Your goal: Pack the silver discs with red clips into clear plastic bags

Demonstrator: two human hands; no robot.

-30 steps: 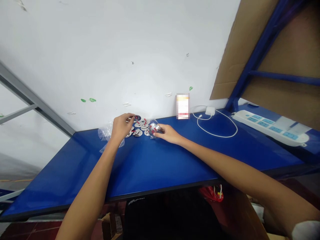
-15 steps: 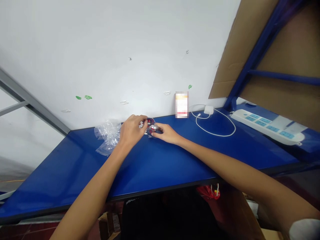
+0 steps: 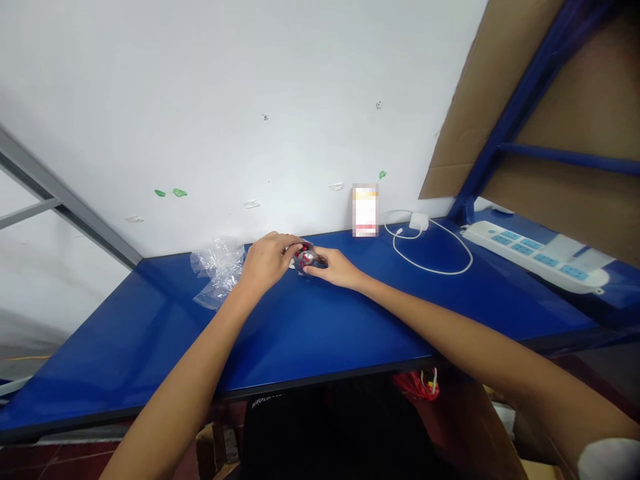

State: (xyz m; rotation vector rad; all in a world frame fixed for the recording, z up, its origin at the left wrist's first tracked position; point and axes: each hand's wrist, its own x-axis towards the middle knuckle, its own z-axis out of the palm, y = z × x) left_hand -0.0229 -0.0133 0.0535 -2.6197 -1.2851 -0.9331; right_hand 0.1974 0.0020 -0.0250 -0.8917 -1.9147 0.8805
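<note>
Since the frame one second earlier, the left hand has shifted rightward from the spread of small metal discs to meet the right hand, and the discs on the tabletop are now hidden behind it. The blue table fills the lower field and abuts a white wall. To the right stands a blue shelf frame backed by brown cardboard. A white power strip lies on the right part of the table, and a looped white charger cable lies between it and a small blurred card propped against the wall. Crumpled clear plastic bags lie just left of the left hand. Between the two hands, near the table's far edge, sits a cluster of silver-and-red discs; the fingers of both hands are closed upon it from either side.
</note>
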